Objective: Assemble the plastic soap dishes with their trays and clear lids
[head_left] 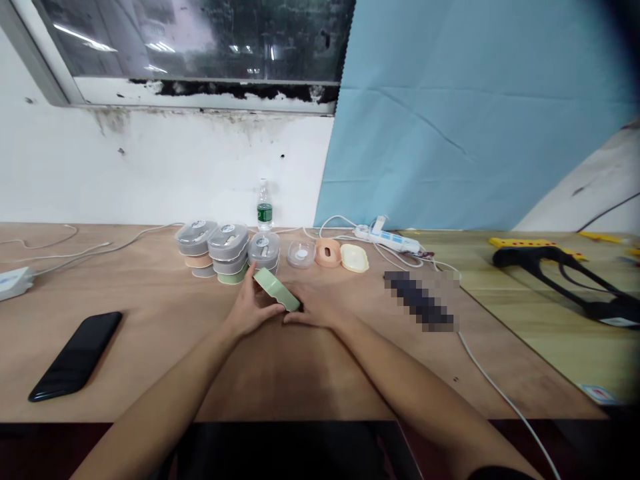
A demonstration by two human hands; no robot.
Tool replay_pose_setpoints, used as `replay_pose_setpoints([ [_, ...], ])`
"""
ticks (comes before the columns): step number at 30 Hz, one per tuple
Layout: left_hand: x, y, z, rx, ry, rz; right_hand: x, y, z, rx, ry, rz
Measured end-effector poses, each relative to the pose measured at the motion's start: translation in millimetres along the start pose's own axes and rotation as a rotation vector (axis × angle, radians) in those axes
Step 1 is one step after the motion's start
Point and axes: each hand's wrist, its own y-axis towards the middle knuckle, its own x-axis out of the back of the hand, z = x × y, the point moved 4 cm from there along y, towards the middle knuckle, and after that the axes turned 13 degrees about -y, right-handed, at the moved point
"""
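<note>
A light green plastic box part with a wavy edge (pixel 277 289) is tilted up above the table between my hands. My left hand (pixel 249 305) is closed around its left end, the thumb below. At its right end my right hand (pixel 314 307) is closed too, though the part hides some of its fingers. Just beyond stand stacked small boxes with grey lids (pixel 229 241). Right of them lie a clear lid (pixel 301 255), an orange part with an oval slot (pixel 328 253) and a pale yellow shallow part (pixel 355 258).
A black phone (pixel 76 357) lies at left. A water bottle (pixel 265 207) stands by the wall, and a white power strip (pixel 387 239) with cables lies at the back. Right are a pixelated dark object (pixel 419 300) and a black strap-like frame (pixel 560 280).
</note>
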Motion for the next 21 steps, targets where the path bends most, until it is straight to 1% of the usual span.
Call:
replay_pose_setpoints([
  [4, -5.2, -2, -3, 0.021, 0.014, -0.015, 2, 0, -7, 0.016, 0.028, 0.013],
  [9, -2.9, -1, -6, 0.024, 0.030, -0.036, -6, 1, -18, -0.012, 0.053, -0.011],
  [16, -1.8, 2, 0, 0.045, 0.004, -0.075, -14, 1, -22, -0.007, 0.082, -0.005],
  [18, -1.5, 2, 0, 0.046, 0.013, -0.081, -15, 0, -24, -0.037, 0.056, -0.014],
  [21, 0.0, 2, 1, 0.034, 0.023, -0.077, -15, -2, -31, -0.152, -0.009, -0.040],
])
